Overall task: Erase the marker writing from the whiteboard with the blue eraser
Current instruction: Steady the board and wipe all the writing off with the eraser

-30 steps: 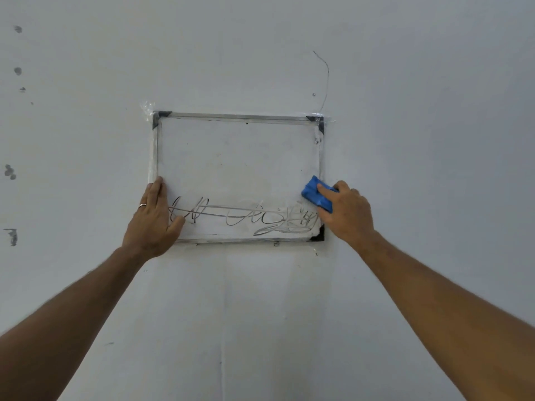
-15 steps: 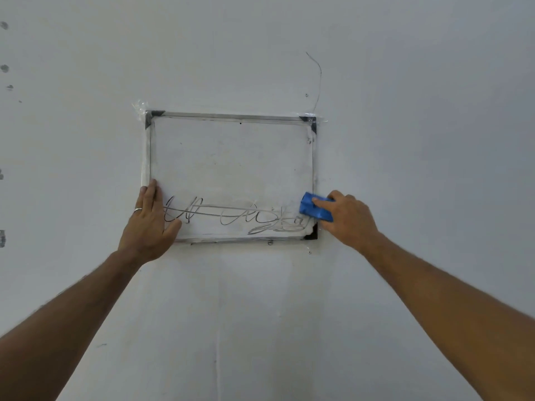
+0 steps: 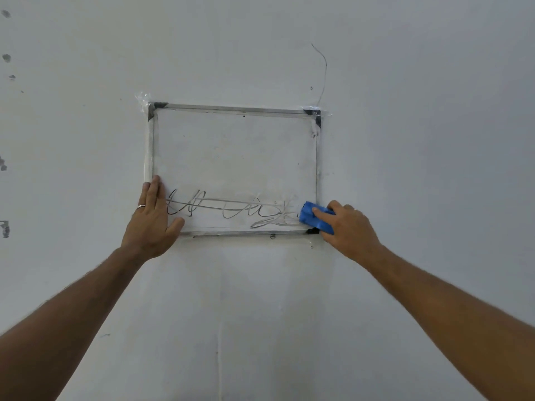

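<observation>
A small metal-framed whiteboard hangs taped to a white wall. Dark marker writing runs along its lower part, smeared at the right end. My right hand grips the blue eraser and presses it on the board's lower right corner, at the end of the writing. My left hand, with a ring on one finger, lies flat with fingers spread over the board's lower left corner and frame, partly covering the start of the writing.
The white wall surrounds the board, with dark spots at the far left and a thin crack line above the board's top right corner. Clear tape sticks out at the top left corner.
My right hand has slid the eraser down the board's right side, from mid-height into the lower right corner. The left hand has stayed pressed on the lower left corner.
</observation>
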The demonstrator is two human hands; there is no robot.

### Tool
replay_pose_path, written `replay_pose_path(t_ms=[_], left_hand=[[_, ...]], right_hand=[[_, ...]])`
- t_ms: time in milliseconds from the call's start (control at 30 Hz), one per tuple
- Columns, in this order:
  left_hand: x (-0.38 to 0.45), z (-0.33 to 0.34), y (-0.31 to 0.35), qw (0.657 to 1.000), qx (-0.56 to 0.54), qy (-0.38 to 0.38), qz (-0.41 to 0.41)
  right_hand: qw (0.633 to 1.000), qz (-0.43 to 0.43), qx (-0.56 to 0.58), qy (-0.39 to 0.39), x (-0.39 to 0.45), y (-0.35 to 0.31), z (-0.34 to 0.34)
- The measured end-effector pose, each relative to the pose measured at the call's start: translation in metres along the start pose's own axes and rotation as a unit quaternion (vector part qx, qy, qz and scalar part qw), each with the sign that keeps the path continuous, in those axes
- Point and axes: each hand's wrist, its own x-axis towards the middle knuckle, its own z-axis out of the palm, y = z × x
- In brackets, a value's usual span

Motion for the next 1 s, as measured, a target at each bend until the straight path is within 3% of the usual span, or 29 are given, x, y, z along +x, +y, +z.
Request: replay_pose_path(t_ms=[67,167,333,467,600,733,900,1000], left_hand=[[-0.003,0.003,0.003,1.000,0.000,-0.002,-0.002],[-0.007,0.008,0.006,1.000,0.000,0.001,-0.011],[-0.011,0.009,0.002,1.000,0.014,-0.003,-0.011],[-0.012,0.010,-0.001,0.999,0.028,-0.013,-0.010],[-0.011,0.010,-0.001,0.999,0.028,-0.014,-0.009],[-0.011,0.011,0.000,0.999,0.028,-0.014,-0.010],[-0.013,0.013,0.000,0.999,0.032,-0.008,-0.011],[-0.013,0.013,0.000,0.999,0.029,-0.010,-0.011]], right_hand=[[0.999,-0.014,-0.031,-0.009,0.000,0.015,-0.006],[0.999,0.050,0.000,0.018,0.017,0.002,-0.012],[0.998,-0.051,-0.020,-0.011,-0.005,0.003,0.000],[0.998,0.047,0.014,0.036,0.019,-0.001,-0.012],[0.997,-0.080,-0.016,0.006,-0.002,-0.002,0.002],[0.997,0.053,0.027,0.048,0.023,0.002,-0.012],[0.998,-0.064,-0.007,0.019,-0.005,0.011,0.001],[0.999,0.034,0.009,0.041,0.016,0.012,-0.009]])
